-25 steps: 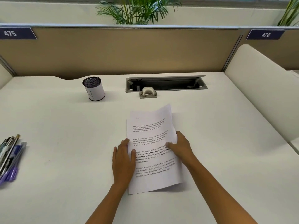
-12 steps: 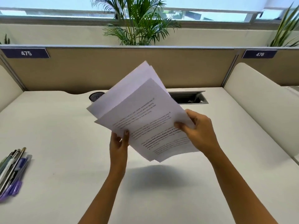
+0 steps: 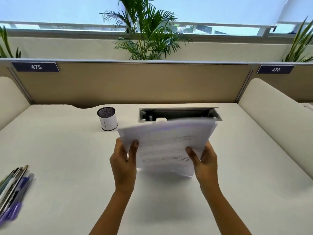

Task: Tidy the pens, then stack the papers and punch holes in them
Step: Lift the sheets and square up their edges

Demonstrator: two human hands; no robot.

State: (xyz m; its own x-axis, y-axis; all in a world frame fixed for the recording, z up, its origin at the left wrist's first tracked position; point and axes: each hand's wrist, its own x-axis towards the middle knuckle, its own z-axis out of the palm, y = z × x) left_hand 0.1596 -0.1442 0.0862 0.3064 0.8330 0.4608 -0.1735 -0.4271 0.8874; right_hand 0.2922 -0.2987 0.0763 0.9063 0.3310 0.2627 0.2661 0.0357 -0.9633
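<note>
A sheaf of printed white papers stands on its long edge above the middle of the white desk, blurred by motion. My left hand grips its left side and my right hand grips its right side. Several pens, purple, white and dark, lie in a bundle at the desk's left edge. A white pen cup with a dark mesh rim stands upright at the back, left of the papers. A small white hole punch shows just above the papers' top edge.
An open grey cable tray is sunk into the desk behind the papers. A tan partition closes the back, with cream side dividers right and left. Potted palms stand behind the partition.
Both hands lifted the papers off the desk, then turned them from a fanned, tilted hold to landscape and gathered them between the hands. The view tilted upward.
</note>
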